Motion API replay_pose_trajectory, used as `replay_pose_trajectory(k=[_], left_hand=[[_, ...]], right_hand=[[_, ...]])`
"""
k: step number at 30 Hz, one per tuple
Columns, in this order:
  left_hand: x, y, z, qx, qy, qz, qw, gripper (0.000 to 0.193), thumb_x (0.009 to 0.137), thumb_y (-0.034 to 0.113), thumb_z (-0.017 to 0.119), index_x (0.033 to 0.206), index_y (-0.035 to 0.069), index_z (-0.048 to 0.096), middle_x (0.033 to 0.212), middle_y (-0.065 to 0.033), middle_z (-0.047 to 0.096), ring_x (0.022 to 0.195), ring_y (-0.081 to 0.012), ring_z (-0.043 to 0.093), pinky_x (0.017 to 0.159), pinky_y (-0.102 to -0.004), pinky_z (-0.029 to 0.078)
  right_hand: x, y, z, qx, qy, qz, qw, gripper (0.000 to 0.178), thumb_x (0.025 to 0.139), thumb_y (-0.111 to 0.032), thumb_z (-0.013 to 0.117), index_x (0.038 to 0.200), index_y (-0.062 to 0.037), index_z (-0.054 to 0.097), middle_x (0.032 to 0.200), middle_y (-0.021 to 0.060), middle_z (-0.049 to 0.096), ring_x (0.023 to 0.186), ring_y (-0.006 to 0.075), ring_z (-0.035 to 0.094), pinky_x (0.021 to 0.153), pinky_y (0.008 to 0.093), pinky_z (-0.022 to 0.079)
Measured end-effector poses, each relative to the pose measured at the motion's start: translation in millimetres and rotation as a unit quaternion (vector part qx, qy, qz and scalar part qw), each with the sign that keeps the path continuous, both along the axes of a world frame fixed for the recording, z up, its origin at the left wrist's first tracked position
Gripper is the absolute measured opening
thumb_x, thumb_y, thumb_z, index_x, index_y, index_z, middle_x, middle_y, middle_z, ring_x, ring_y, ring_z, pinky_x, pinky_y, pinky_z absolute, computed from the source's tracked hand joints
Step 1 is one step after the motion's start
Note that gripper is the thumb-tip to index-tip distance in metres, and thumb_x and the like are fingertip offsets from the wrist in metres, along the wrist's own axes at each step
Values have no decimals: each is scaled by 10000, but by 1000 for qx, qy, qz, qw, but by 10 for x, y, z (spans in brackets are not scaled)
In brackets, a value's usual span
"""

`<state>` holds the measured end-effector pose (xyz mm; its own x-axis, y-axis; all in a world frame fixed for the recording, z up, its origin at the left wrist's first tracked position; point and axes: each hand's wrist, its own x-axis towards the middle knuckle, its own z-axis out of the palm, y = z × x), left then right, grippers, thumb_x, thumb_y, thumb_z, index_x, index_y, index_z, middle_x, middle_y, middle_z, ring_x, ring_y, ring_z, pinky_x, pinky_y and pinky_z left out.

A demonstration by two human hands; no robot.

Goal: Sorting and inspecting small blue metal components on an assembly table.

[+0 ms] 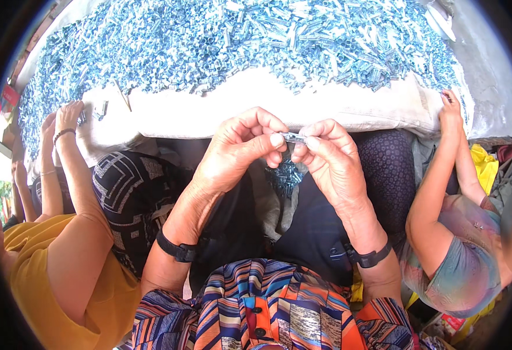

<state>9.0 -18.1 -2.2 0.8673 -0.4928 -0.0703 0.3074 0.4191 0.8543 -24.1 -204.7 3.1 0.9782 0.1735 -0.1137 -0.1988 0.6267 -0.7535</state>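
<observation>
Between my two hands, just past the near edge of the cloth-covered table, is a small silvery metal piece (294, 137). My left hand (245, 140) pinches its left end with thumb and forefinger. Its right end is held the same way by my right hand (333, 153). The fingers hide both ends, so its full shape cannot be made out. Below my hands, between my knees, lies a cluster of similar shiny metal pieces (285, 177). A wide heap of small bluish-silver metal pieces (221, 44) covers the far part of the table.
Pale cloth (209, 111) drapes over the table's near edge. A thin stick-like tool (122, 96) and a loose metal piece (100, 111) lie at the left. On my left a person in yellow (75, 274) works at the table; on my right sits another person (454, 251).
</observation>
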Motion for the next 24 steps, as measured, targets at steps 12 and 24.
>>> replay_pose_trajectory(k=[12, 24], left_hand=[[-50, 136, 104, 69, -46, -99, 992, 149, 824, 97, 683, 907, 22, 585, 768, -6, 574, 625, -56, 525, 548, -182, 421], [-122, 94, -176, -76, 35, -207, 975, 191, 761, 124, 751, 888, 46, 631, 774, -5, 559, 634, -73, 481, 556, -206, 349]], right_hand=[[-21, -126, -20, -27, 55, 165, 984, 71, 875, -57, 573, 911, 3, 564, 776, 116, 634, 681, 189, 636, 666, 290, 529], [-167, -86, -12, 6, 29, 214, 976, 57, 865, -40, 581, 885, 3, 549, 778, 100, 607, 672, 182, 636, 634, 285, 526]])
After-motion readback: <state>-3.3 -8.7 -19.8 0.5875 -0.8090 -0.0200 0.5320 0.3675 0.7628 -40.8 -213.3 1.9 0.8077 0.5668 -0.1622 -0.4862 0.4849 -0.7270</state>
